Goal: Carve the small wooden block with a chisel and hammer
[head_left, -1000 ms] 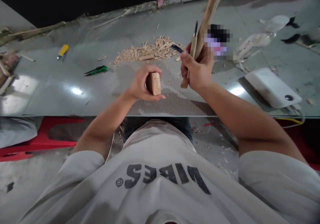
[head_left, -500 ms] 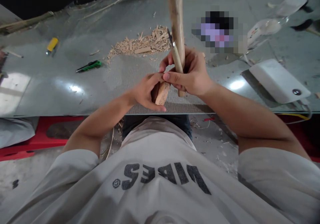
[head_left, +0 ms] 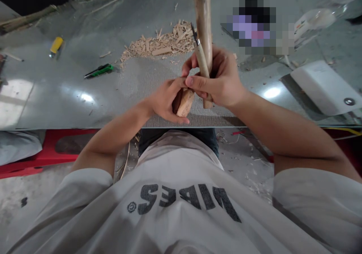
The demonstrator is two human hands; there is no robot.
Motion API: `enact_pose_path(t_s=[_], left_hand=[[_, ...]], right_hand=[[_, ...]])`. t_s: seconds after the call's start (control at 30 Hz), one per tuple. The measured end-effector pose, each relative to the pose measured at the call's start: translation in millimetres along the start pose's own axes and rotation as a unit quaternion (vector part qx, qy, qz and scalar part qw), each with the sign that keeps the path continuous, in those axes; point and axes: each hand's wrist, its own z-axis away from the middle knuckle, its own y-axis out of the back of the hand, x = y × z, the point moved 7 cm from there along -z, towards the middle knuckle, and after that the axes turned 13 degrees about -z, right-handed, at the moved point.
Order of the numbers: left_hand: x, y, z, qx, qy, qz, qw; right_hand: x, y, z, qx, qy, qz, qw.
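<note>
My left hand (head_left: 165, 100) is wrapped around a small block of wood (head_left: 186, 103), with the thumb along its near side. The block's pale cut end faces me, and the fingers hide part of it. My right hand (head_left: 227, 81) is closed on a wood carving chisel (head_left: 201, 57) whose dark metal tip points away from me. In the same hand is a long, thick wooden stick (head_left: 204, 16); its far end runs out of view. The right thumb and fingertips meet the left fingers at the top of the block.
Wood shavings (head_left: 161, 44) lie piled beyond my hands on the grey table (head_left: 135, 106). A green utility knife (head_left: 98, 71) and a yellow-handled tool (head_left: 56, 47) lie to the left. On the right are a white box-shaped device (head_left: 324, 88), a blurred-out item and a clear plastic bottle (head_left: 313, 23).
My view has shifted slightly, so the things on the table sit a little differently in the picture. Both hands keep nearly the same hold on the block, the chisel and the stick.
</note>
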Motion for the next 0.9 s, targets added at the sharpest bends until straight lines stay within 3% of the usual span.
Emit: enact_pose_path(t_s=[0.17, 0.3, 0.4, 0.57, 0.73, 0.9], left_hand=[[27, 41.5, 9, -0.071, 0.06, -0.188, 0.978], [37, 50.4, 8, -0.117, 0.066, -0.262, 0.956], [39, 54.5, 7, -0.084, 0.053, -0.266, 0.959], [50, 48.6, 7, 0.043, -0.044, -0.03, 0.998], [45, 34.0, 12, 0.188, -0.131, 0.11, 0.967], [42, 18.7, 10, 0.146, -0.098, 0.152, 0.973]], right_hand=[[13, 33, -18, 0.071, 0.064, 0.047, 0.994], [28, 60, -32, 0.116, 0.079, 0.072, 0.987], [26, 66, -33, 0.116, 0.075, 0.088, 0.986], [13, 43, -19, 0.065, 0.038, 0.078, 0.994], [9, 4, 0, -0.001, 0.004, -0.01, 1.0], [9, -12, 9, -0.006, -0.037, -0.038, 0.999]])
